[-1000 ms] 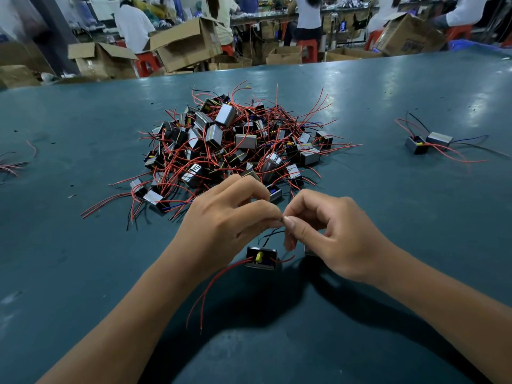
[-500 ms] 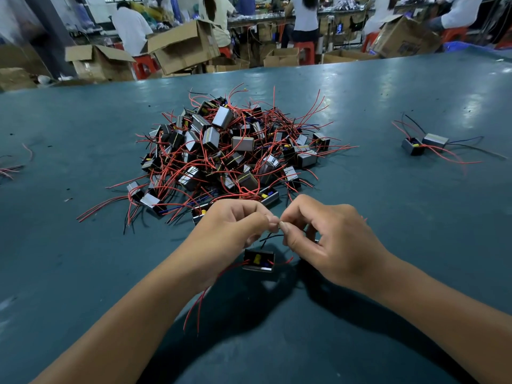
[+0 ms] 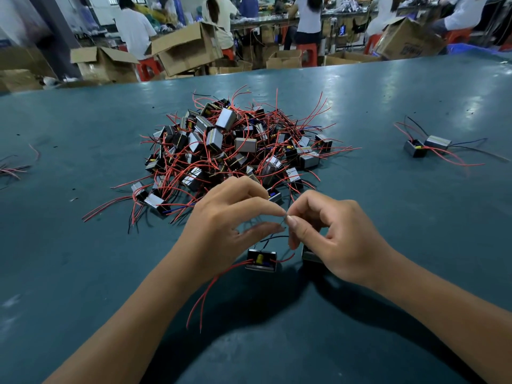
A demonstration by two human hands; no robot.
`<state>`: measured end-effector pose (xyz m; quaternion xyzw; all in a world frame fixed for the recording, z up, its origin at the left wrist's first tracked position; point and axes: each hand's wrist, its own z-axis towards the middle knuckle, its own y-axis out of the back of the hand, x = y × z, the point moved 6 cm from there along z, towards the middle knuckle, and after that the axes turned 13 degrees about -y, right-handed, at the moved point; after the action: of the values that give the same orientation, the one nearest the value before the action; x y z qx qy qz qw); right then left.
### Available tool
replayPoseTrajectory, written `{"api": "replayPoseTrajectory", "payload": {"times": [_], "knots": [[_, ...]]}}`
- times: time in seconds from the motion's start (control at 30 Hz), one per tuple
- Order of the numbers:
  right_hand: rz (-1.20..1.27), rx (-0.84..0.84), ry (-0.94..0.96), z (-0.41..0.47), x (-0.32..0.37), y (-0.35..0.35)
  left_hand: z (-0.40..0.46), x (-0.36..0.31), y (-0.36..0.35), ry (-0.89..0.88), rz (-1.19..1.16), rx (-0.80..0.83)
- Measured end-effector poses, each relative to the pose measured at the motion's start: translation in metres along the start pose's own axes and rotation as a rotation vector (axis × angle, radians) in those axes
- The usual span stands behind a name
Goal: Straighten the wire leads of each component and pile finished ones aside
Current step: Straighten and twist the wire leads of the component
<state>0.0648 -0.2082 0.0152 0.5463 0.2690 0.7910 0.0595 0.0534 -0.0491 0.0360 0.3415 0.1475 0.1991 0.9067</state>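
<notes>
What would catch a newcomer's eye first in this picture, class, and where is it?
First the big tangled pile of small components with red wires, mid-table. Next, nearer the camera, the left hand and right hand meet fingertip to fingertip, pinching a thin dark wire above one component on the table. Two more components lie apart at far right.

cardboard boxes (image 3: 188, 52), red stools (image 3: 149, 68), seated workers (image 3: 134, 26)
</notes>
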Motion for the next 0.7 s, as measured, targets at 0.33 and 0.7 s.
{"api": "replayPoseTrajectory", "payload": {"times": [0.33,0.7], "knots": [[-0.121,-0.011,0.09,-0.0027,0.0066,-0.0016,0.0029,-0.0034,0.0028,-0.076,0.093,0.054],[-0.066,-0.008,0.06,-0.0027,0.0026,-0.0016,0.0029,-0.0065,0.0021,-0.111,0.166,0.093]]}}
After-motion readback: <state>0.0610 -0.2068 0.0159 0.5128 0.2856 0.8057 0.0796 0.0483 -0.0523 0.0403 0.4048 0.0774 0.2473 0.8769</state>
